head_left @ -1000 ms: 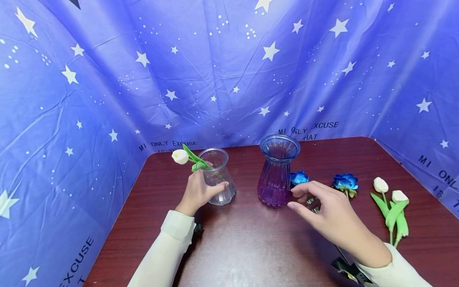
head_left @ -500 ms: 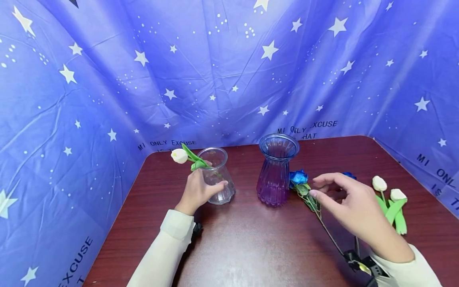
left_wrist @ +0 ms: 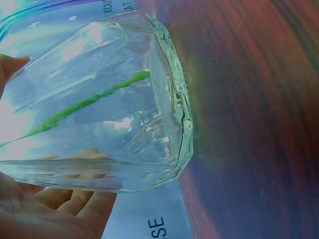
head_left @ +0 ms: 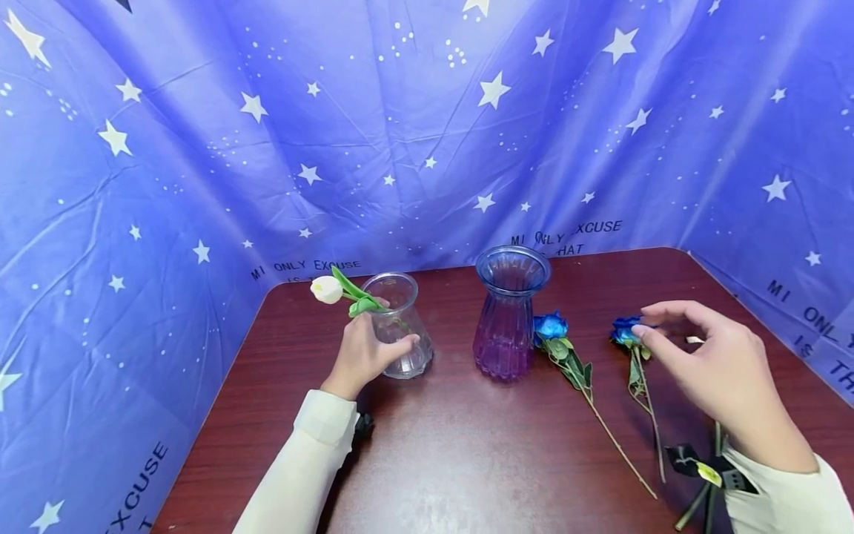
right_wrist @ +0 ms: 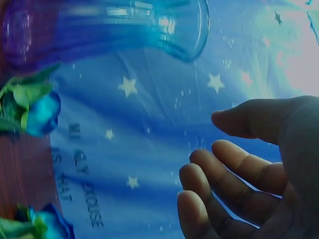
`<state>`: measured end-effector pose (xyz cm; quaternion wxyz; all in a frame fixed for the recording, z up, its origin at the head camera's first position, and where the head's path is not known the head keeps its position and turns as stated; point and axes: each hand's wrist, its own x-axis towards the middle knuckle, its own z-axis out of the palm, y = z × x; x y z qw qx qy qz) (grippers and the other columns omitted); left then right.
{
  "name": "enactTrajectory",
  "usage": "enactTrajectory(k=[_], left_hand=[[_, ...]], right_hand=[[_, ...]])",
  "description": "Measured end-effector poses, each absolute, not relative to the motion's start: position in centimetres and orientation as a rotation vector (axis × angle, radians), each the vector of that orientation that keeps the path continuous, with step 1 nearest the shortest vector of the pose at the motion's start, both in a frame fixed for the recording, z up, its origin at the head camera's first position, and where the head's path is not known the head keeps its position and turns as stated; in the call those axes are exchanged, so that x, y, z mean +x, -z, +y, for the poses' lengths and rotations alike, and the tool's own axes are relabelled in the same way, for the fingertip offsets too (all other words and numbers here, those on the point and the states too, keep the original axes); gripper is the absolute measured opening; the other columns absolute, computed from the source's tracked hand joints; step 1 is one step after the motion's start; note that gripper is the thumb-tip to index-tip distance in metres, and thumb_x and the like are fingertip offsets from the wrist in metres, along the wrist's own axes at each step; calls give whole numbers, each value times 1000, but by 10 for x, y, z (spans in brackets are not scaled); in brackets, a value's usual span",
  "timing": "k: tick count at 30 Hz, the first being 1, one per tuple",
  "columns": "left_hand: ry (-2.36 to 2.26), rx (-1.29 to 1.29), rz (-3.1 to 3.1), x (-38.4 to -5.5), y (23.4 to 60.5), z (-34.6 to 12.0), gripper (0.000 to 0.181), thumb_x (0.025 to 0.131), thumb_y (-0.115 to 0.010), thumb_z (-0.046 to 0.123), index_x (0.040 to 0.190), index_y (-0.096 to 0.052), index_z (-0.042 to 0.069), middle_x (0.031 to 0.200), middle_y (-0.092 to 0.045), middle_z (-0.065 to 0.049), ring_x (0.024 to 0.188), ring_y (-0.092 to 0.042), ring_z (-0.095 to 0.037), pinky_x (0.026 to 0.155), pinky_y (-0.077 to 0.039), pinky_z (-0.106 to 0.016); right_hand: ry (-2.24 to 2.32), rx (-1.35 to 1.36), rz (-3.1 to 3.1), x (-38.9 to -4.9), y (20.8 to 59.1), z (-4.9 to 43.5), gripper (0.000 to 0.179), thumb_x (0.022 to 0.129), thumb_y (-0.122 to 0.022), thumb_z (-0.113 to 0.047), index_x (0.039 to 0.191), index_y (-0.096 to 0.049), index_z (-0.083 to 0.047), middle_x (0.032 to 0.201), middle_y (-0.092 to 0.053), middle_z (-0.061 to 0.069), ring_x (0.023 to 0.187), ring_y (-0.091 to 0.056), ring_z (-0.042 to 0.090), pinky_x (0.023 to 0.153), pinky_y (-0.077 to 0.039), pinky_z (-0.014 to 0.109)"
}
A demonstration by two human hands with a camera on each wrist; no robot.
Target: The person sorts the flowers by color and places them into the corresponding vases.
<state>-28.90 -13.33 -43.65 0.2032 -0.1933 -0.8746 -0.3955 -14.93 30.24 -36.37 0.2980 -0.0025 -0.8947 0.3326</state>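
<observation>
My left hand (head_left: pixel 363 352) grips a clear glass vase (head_left: pixel 416 357) from its left side, fingers round behind it. A white tulip (head_left: pixel 327 290) leans out over the rim; its green stem (left_wrist: pixel 89 102) slants down inside the glass in the left wrist view. With fingers loosely bent and nothing held, my right hand (head_left: pixel 723 363) hovers at the right of the table. Its fingertips overlap a blue rose (head_left: pixel 623 331) in the head view, though the right wrist view shows a gap. Beneath it, tulip stems (head_left: pixel 694 508) show while their blooms are mostly hidden.
A ribbed blue-to-purple glass vase (head_left: pixel 505 326) stands upright at mid-table. Just right of it lies another blue rose (head_left: pixel 551 328), its stem pointing toward the front right. Starry blue curtains (head_left: pixel 427 111) enclose the back and sides of the reddish-brown table (head_left: pixel 440 460).
My right hand has moved rightward from beside the purple vase, past the first blue rose to the second, uncovering their stems. My left hand keeps its grip on the clear vase.
</observation>
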Motion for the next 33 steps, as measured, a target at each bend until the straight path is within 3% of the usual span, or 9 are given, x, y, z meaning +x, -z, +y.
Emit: enactTrajectory(k=[6, 17, 23, 26, 33], left_hand=[[1098, -534, -2453, -289, 437, -134, 70, 71, -93, 39, 121, -60, 3, 106, -73, -9, 101, -68, -27, 86, -59, -41], [1099, -553, -2435, -288, 436, -133, 70, 71, -93, 38, 121, -60, 2, 109, -72, -8, 105, -66, -28, 89, -59, -43], [1107, -548, -2438, -288, 436, -133, 70, 71, -93, 38, 121, -61, 3, 109, -72, -8, 106, -66, -28, 89, -58, -43], [1114, -550, -2438, -288, 436, -133, 69, 71, -93, 38, 121, -60, 3, 109, -72, -8, 106, -66, -28, 89, -58, -43], [1128, -543, -2448, -289, 435, -134, 68, 71, -93, 37, 121, -61, 3, 109, -73, -8, 105, -67, -27, 88, -59, -42]], right_hand=[[-818, -123, -2424, -147, 362, 323, 25, 87, -84, -30, 109, -76, -22, 80, -56, -48, 68, -53, -26, 51, -39, 17], [-756, -321, -2477, -138, 362, 354, 32, 92, -76, -39, 111, -74, -13, 70, -47, -51, 61, -47, -20, 59, -35, 18], [-989, -405, -2390, -134, 368, 371, 9, 93, -77, -32, 97, -70, -34, 67, -56, -44, 60, -53, -16, 53, -40, 14], [-1128, -424, -2338, -133, 372, 380, 18, 93, -77, -29, 91, -67, -44, 66, -61, -38, 55, -56, -11, 49, -42, 17], [-1164, -498, -2340, -135, 384, 397, 28, 93, -74, -27, 77, -67, -48, 60, -60, -32, 55, -49, -8, 48, -36, 21]])
